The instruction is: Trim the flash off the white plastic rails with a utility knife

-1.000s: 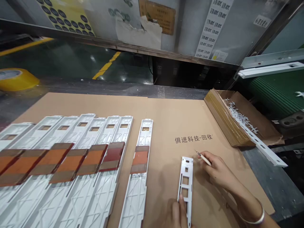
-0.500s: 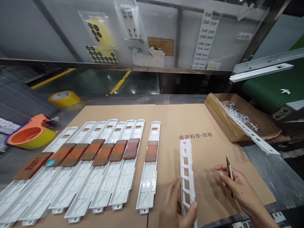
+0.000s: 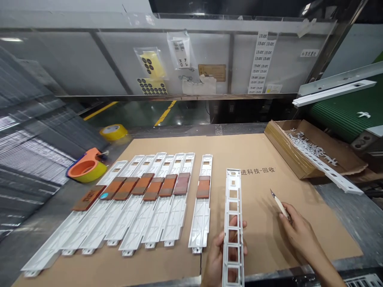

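Note:
My left hand (image 3: 220, 255) grips a long white plastic frame (image 3: 233, 207) with square cut-outs, holding it near its lower end so it lies lengthwise over the cardboard sheet (image 3: 263, 223). My right hand (image 3: 299, 231) holds a small knife (image 3: 278, 203) with its blade pointing up and away, a little to the right of the frame. To the left lies a row of several white plastic panels (image 3: 140, 203), each with a brown-orange pad across it. One more panel (image 3: 202, 203) lies apart, just left of the frame.
An open cardboard box (image 3: 302, 159) with white plastic scraps and a long white strip (image 3: 332, 171) sits at the right. An orange tape dispenser (image 3: 86, 165) and a yellow tape roll (image 3: 113, 131) lie at the left. A green conveyor (image 3: 341, 111) runs at the far right.
My head has tilted up, so more of the back wall shows. My left hand has laid the white frame flat and closer to me. My right hand has turned the knife's tip to point up-left.

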Available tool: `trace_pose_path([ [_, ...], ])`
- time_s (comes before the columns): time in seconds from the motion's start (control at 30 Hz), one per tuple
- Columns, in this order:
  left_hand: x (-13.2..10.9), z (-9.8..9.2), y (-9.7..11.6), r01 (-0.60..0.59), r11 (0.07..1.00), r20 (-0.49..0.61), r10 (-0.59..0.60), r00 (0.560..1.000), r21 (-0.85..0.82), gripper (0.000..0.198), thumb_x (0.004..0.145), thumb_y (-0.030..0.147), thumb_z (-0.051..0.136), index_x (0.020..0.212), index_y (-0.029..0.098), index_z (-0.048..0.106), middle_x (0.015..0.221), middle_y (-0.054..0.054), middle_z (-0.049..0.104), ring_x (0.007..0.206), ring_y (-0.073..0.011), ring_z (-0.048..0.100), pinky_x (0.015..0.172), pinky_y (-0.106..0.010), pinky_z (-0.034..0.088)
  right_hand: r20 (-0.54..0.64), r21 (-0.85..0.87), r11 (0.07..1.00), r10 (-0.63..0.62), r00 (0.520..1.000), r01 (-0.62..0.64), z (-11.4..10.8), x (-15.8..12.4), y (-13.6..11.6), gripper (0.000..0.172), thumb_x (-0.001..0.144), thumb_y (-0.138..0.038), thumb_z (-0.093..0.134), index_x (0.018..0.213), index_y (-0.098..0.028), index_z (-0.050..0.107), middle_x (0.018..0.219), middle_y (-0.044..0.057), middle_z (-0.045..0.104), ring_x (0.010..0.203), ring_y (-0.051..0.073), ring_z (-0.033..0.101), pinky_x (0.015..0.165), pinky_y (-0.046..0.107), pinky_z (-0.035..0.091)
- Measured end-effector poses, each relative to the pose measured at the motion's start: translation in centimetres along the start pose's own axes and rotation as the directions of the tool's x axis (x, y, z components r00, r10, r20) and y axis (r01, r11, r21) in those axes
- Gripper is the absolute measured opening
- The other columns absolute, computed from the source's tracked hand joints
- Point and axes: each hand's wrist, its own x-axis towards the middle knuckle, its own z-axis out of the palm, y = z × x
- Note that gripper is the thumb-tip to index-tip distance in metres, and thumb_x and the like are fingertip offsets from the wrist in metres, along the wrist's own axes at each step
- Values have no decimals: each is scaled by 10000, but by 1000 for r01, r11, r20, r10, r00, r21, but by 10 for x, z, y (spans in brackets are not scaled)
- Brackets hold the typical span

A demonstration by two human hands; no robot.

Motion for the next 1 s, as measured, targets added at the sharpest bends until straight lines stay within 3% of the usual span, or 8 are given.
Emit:
trace_pose_path([
  [0.17, 6, 4, 6, 81, 994, -133, -89, 987, -68, 506, 819, 412, 588, 1281, 205, 566, 1067, -86, 669, 625, -103, 567, 440, -184, 355, -22, -178, 984, -11, 1000, 7, 11, 9, -16, 420, 924, -258, 278, 1149, -91, 591, 861, 163, 576, 859, 340, 522, 735, 477, 439],
  [0.37, 9, 17, 16, 189, 980, -108, -195, 975, -60, 505, 831, 418, 581, 1230, 109, 589, 667, -34, 627, 554, -89, 535, 371, -142, 287, -2, -160, 987, -19, 1000, 19, 10, 14, -29, 428, 915, -229, 305, 1155, -53, 613, 961, 226, 569, 940, 378, 482, 828, 576, 385],
  [0.5, 10, 32, 18, 146, 989, -149, -150, 977, -38, 494, 846, 361, 578, 1306, 188, 524, 928, -53, 697, 655, -105, 608, 429, -157, 384, 27, 20, 999, -37, 999, 36, -3, -6, -38, 418, 940, -347, 348, 1130, -102, 627, 1080, 203, 604, 1049, 348, 505, 942, 541, 373],
  [0.6, 12, 43, 16, 125, 991, -169, -116, 979, 40, 534, 858, 382, 567, 1345, 180, 480, 1012, -86, 699, 666, -122, 627, 473, -184, 429, 191, 256, 966, -75, 979, 24, -14, -41, -54, 441, 994, -420, 294, 1063, -182, 659, 967, 98, 679, 901, 220, 623, 822, 342, 501],
  [0.67, 14, 50, 12, 86, 991, -172, -68, 983, 99, 545, 864, 395, 563, 1354, 175, 466, 1089, -110, 684, 730, -144, 647, 540, -207, 469, 379, 545, 823, -71, 923, -161, -17, -67, -65, 500, 1011, -475, 260, 1074, -191, 666, 921, 74, 699, 833, 184, 649, 769, 297, 515],
  [0.73, 15, 55, 7, 42, 987, -149, -18, 989, 157, 540, 865, 388, 566, 1358, 193, 458, 1228, -123, 629, 850, -184, 660, 613, -240, 499, 548, 749, 494, -89, 831, -441, -16, -91, -72, 570, 989, -571, 272, 1131, -172, 653, 971, 104, 702, 849, 203, 659, 775, 324, 509],
  [0.83, 14, 64, -5, 64, 968, -65, -50, 997, 244, 488, 869, 378, 561, 1326, 226, 483, 1368, -107, 534, 903, -209, 664, 643, -265, 508, 637, 771, 119, -160, 754, -626, -8, -118, -72, 701, 915, -702, 328, 1163, -125, 639, 1014, 160, 687, 827, 228, 669, 733, 336, 501],
  [1.0, 3, 76, -29, 223, 862, 92, -294, 951, 456, 483, 879, 425, 549, 1307, 207, 501, 1364, -90, 547, 1099, -228, 606, 854, -282, 493, 587, 808, 22, -124, 800, -589, -2, -165, -47, 818, 640, -723, 705, 1183, -115, 626, 941, 136, 687, 792, 219, 659, 724, 318, 490],
])
